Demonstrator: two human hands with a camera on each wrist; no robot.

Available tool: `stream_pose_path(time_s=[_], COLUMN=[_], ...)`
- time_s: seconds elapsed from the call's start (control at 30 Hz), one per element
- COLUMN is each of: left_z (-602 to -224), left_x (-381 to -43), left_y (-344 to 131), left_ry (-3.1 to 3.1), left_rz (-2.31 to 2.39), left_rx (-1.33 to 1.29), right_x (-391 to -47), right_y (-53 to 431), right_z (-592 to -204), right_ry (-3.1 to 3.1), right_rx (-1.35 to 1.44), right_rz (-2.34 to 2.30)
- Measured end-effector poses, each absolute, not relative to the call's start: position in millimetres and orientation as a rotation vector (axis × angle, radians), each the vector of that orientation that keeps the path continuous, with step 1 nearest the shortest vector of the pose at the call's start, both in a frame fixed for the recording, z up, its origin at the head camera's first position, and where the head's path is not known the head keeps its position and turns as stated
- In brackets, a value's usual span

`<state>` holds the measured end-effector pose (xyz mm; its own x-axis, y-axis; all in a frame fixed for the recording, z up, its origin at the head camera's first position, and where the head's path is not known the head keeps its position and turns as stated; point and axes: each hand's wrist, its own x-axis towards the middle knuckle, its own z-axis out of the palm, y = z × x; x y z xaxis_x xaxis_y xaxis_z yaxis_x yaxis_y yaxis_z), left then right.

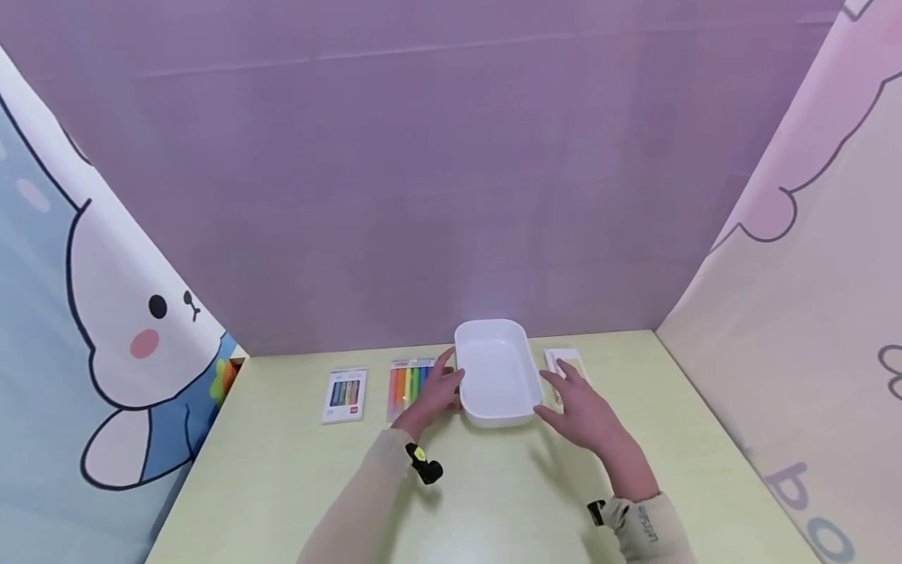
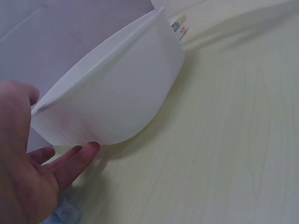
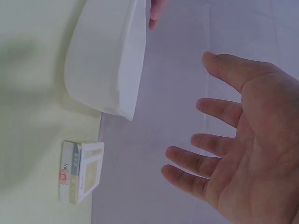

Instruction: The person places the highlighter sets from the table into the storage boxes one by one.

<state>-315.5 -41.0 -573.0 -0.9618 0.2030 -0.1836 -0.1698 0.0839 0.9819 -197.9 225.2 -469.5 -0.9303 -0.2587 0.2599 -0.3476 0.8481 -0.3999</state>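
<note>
A white rectangular container (image 1: 496, 372) with rounded corners stands on the table, its hollow facing up. My left hand (image 1: 438, 389) is at its left side, spread, with the thumb near the rim and the fingers low along the wall in the left wrist view. On the other side my right hand (image 1: 583, 413) is spread with its palm toward the container. A gap separates its fingers from the container in the right wrist view. Behind the left hand, partly hidden, lies a clear pack of bright coloured sticks (image 1: 400, 388). A small white and beige box (image 3: 81, 171) lies near the right hand.
Farther left on the pale table (image 1: 282, 470) lies a white box (image 1: 344, 395) showing several coloured sticks. A purple wall (image 1: 451, 196) closes off the back. Printed panels stand at both sides, the left one bearing a cartoon rabbit (image 1: 141, 329).
</note>
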Motion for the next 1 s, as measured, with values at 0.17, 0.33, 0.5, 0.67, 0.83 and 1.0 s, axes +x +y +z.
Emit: stream_pose_path(time_s=[0.17, 0.33, 0.5, 0.67, 0.83, 1.0], left_z=[-577.6, -581.0, -579.8, -574.9, -573.6, -574.9], left_x=[-318.4, -315.5, -309.4, -309.7, -313.3, -316.5], left_y=[-36.2, -33.5, -33.3, -32.2, -33.5, -35.8], left_ry=[2.095, 2.122, 2.144, 2.111, 2.098, 2.113], left_rz=[1.955, 1.901, 1.879, 1.892, 1.898, 1.905], left_rx=[0.043, 0.106, 0.075, 0.094, 0.09, 0.1], right_x=[-207.9, -213.4, -225.7, -244.5, -265.9, -284.7], right_y=[237.5, 246.5, 251.2, 260.8, 271.7, 279.8], right_z=[-461.8, -451.8, -441.9, -440.9, -454.1, -476.8], right_ry=[-2.854, -2.857, -2.864, -2.889, -2.912, -2.924], right_rx=[0.458, 0.426, 0.439, 0.375, 0.33, 0.237], right_rz=[0.692, 0.692, 0.703, 0.724, 0.723, 0.729])
